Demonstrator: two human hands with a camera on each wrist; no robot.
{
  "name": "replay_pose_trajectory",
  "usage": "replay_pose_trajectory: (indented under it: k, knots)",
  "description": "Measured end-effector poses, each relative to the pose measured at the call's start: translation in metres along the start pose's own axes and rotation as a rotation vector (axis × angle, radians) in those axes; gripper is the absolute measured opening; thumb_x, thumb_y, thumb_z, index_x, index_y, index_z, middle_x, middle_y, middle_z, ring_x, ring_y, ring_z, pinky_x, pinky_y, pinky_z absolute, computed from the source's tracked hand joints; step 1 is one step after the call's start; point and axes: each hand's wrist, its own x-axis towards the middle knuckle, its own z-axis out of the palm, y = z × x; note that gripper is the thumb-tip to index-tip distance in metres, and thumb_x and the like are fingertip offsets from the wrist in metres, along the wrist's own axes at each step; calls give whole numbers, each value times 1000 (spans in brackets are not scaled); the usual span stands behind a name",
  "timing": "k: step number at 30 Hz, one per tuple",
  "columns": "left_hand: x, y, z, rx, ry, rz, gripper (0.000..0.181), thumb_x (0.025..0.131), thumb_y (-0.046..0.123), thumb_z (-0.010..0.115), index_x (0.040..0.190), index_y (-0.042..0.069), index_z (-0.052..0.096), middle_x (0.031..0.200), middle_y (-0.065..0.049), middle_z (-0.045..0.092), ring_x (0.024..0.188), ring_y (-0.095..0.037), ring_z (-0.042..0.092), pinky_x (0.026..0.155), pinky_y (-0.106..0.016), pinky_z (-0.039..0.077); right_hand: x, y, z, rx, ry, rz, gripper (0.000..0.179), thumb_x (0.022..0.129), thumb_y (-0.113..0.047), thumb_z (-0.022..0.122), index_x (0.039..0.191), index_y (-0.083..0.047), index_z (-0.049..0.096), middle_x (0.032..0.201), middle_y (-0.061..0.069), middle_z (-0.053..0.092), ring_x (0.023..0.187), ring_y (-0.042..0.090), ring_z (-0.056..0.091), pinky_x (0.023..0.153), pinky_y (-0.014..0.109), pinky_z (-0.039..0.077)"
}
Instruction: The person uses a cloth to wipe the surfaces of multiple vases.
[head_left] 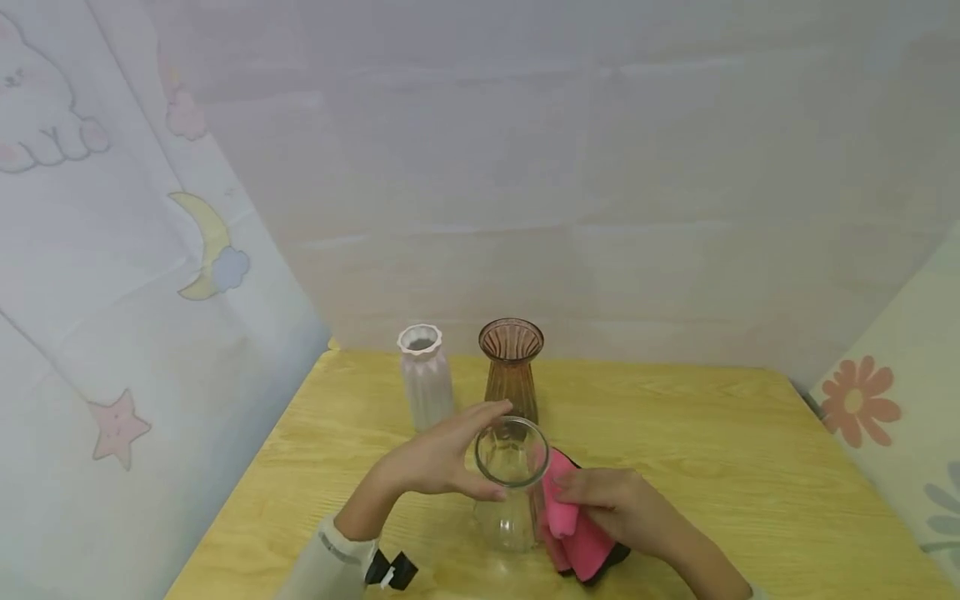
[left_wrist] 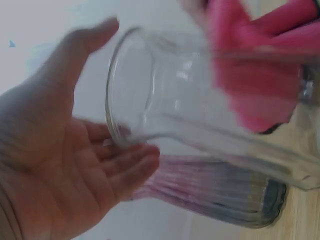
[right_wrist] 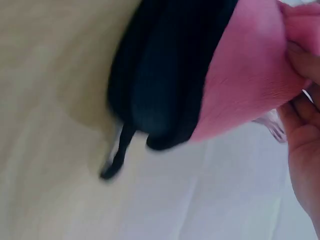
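Note:
A clear glass vase (head_left: 506, 521) stands upright in front of me, with its round rim facing up. Around that rim my left hand (head_left: 435, 458) is spread, fingers on the far side and thumb on the near side. In the left wrist view the fingertips are right at the rim (left_wrist: 109, 95), and the thumb is held away from the glass. My right hand (head_left: 637, 510) pinches a bunched pink cloth (head_left: 588, 546) with black edging against the vase's right side. The right wrist view shows the cloth (right_wrist: 245, 75) hanging from thumb and fingers.
Just behind the clear vase stands a ribbed brown glass vase (head_left: 512, 375). A whitish vase (head_left: 427, 387) with a scalloped rim is to its left. All are on a yellow wood-grain table (head_left: 697, 442), with a pale wall covering (head_left: 600, 192) behind it.

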Motion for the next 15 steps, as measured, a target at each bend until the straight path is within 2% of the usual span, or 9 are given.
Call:
replay_pose_trajectory:
  k: [2,4,6,10,15]
  knots:
    - [-6,5,5,10,56,-52,104,81,54,81,161,15,26,164,-6,32,149,-26,31,119,-51,30,4,0,-3,19,100,-25,20,101,-12,63,112,-10,79,114,12,75,106,22,72,95,20,51]
    - [-9,10,11,24,113,-99,105,80,57,80,160,13,29,160,-6,39,145,-26,39,116,-51,35,9,0,-4,12,194,-66,24,104,-16,57,110,-7,79,112,15,75,108,22,71,96,21,51]
    - [-11,16,15,49,158,-127,103,79,59,80,158,11,33,154,-6,45,137,-27,48,112,-51,41,14,0,-3,9,248,-83,25,104,-16,57,110,-5,79,112,16,75,112,20,70,97,21,50]
    - [-10,22,20,99,209,-146,100,78,61,80,153,7,41,139,-6,57,119,-23,60,99,-46,51,18,1,0,11,278,-86,25,104,-16,57,108,-3,79,110,16,75,114,18,69,99,21,50]
    - [-6,24,21,143,211,-152,98,76,63,81,147,4,48,123,-6,64,108,-19,62,90,-39,55,19,-1,5,7,267,-82,25,103,-16,58,108,-4,79,107,15,76,113,19,70,97,21,51]
